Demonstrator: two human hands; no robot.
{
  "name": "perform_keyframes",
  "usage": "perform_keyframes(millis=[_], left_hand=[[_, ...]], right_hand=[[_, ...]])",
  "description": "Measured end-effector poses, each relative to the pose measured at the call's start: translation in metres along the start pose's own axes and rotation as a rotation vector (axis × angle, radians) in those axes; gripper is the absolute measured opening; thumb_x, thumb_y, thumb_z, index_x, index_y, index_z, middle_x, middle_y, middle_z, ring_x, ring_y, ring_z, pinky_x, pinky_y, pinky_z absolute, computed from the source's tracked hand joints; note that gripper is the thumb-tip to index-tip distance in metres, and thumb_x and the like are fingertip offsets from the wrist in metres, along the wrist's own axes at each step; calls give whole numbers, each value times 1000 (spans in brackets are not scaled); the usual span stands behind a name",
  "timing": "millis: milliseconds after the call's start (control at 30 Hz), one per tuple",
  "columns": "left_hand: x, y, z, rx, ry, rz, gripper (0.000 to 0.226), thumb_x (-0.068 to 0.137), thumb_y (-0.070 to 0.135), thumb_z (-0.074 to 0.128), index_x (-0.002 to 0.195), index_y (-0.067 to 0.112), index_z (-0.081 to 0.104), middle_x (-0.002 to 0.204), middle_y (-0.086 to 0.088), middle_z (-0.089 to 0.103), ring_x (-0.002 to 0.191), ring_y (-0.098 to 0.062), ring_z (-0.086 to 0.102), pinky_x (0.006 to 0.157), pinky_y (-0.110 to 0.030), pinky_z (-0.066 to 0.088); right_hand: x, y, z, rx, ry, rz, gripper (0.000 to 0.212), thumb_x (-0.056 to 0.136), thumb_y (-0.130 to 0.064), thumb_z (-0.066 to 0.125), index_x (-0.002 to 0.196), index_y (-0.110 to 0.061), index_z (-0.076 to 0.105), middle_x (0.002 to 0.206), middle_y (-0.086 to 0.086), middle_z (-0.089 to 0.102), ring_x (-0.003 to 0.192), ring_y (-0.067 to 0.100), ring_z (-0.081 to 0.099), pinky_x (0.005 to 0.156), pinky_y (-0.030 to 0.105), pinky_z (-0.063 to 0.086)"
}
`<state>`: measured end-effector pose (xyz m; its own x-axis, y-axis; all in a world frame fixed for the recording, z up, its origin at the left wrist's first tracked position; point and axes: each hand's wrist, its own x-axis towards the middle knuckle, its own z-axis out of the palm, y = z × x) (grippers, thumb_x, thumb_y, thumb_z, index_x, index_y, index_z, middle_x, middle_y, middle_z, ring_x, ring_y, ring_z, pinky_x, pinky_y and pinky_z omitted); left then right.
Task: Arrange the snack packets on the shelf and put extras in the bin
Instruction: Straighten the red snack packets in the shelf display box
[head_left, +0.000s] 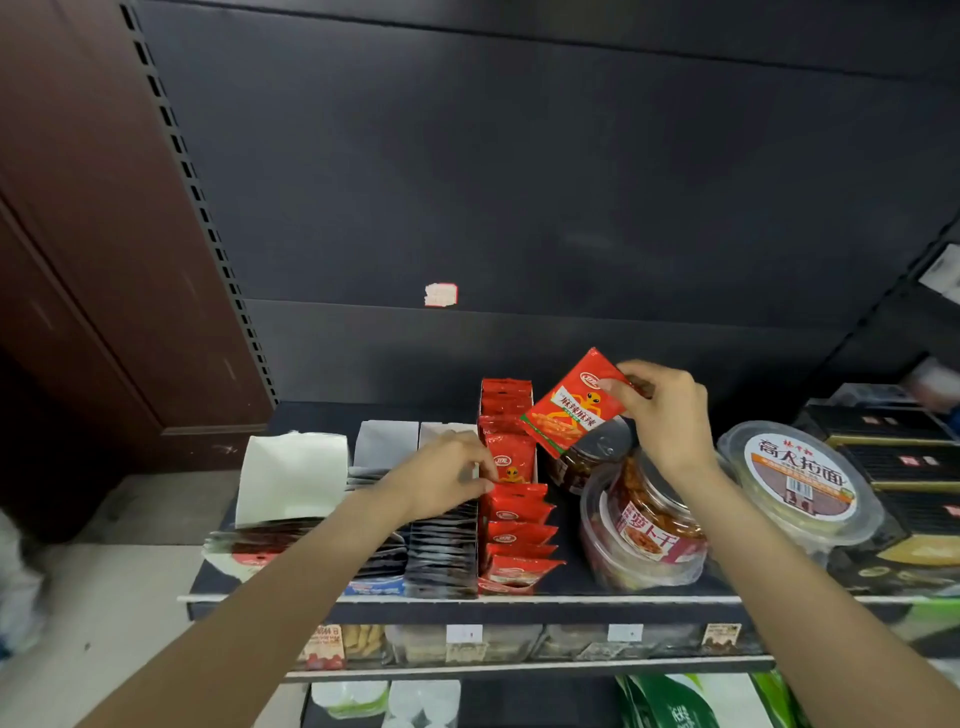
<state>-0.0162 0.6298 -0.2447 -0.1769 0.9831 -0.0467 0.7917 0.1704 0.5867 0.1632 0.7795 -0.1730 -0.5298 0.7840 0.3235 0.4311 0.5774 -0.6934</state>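
Red foil packet (574, 405) is up in the right hand (670, 415), pinched by its top corner between thumb and fingertips, tilted so its long axis leans up to the right. It's hanging just right of and a bit above the row of red packets (514, 525) standing in their display box on the shelf (457, 598). So the slot it wants is down and to the left of that hand. Left hand (449, 475) is already there, fingers curled in against the row, looks like it's parting packets to make a gap. Only the head view here, and I can't spot any bin.
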Motion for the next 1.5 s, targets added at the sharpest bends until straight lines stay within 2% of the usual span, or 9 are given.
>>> perform_keyframes(millis=[133, 233, 367, 433, 533, 833, 1167, 1300, 1500], left_hand=[[-14, 4, -1, -74, -97, 27, 18, 90, 22, 62, 106, 18, 70, 106, 5, 69, 93, -2, 58, 85, -16, 44], [-20, 5, -1, -71, -90, 46, 20, 91, 21, 60, 109, 20, 70, 108, 9, 68, 88, 7, 53, 79, -2, 35], [-21, 4, 1, -97, -93, 40, 20, 92, 18, 59, 109, 19, 69, 112, 6, 68, 99, -1, 59, 94, -21, 45], [-21, 4, 1, -104, -89, 25, 20, 92, 17, 59, 109, 18, 69, 113, 5, 68, 104, -4, 60, 97, -25, 46], [-21, 4, 2, -115, -66, 15, 18, 92, 17, 59, 107, 16, 70, 111, 4, 69, 102, -5, 61, 96, -25, 46], [-18, 5, 3, -149, -5, -33, 16, 92, 16, 59, 102, 17, 71, 106, 2, 70, 92, -3, 59, 87, -17, 43], [-13, 5, 2, -151, -2, -63, 16, 92, 15, 59, 102, 15, 71, 105, 1, 70, 94, -6, 59, 82, -14, 40], [-12, 5, 1, -202, 105, -81, 14, 92, 13, 59, 99, 13, 71, 98, 2, 69, 88, -5, 58, 75, -5, 40], [-9, 8, -9, -281, 222, -129, 12, 94, 10, 53, 91, 12, 64, 91, 0, 65, 82, -10, 62, 73, -14, 47]], right_hand=[[-4, -2, 12, 59, -138, -16, 19, 88, -23, 62, 101, -11, 67, 94, -3, 67, 87, 6, 62, 73, 16, 49], [-4, 2, 29, 35, -264, -26, 18, 90, -19, 60, 105, -12, 67, 97, -1, 68, 90, 8, 63, 80, 28, 54], [-6, 6, 53, -89, -443, -58, 28, 93, -11, 55, 120, -15, 61, 108, 1, 67, 102, 12, 63, 71, 10, 46], [-7, 9, 62, -138, -447, -52, 19, 92, -11, 57, 109, -17, 62, 102, 2, 69, 96, 14, 65, 69, 15, 48], [-8, 19, 74, -171, -437, -31, 13, 89, -11, 60, 94, -21, 66, 99, 2, 69, 95, 16, 65, 81, 32, 54], [-11, 32, 88, -241, -411, 29, 15, 89, -15, 61, 102, -18, 69, 106, 3, 68, 100, 18, 64, 85, 39, 55], [-5, 34, 85, -268, -539, -21, 31, 89, -9, 59, 119, -16, 64, 124, 7, 55, 113, 22, 55, 96, 32, 47], [-7, 38, 83, -208, -551, 8, 35, 92, -5, 55, 125, -15, 59, 122, 7, 59, 107, 19, 59, 93, 30, 47], [-10, 39, 83, -83, -568, 109, 37, 91, 0, 50, 124, -16, 59, 120, 7, 62, 85, 10, 59, 80, 28, 50]])
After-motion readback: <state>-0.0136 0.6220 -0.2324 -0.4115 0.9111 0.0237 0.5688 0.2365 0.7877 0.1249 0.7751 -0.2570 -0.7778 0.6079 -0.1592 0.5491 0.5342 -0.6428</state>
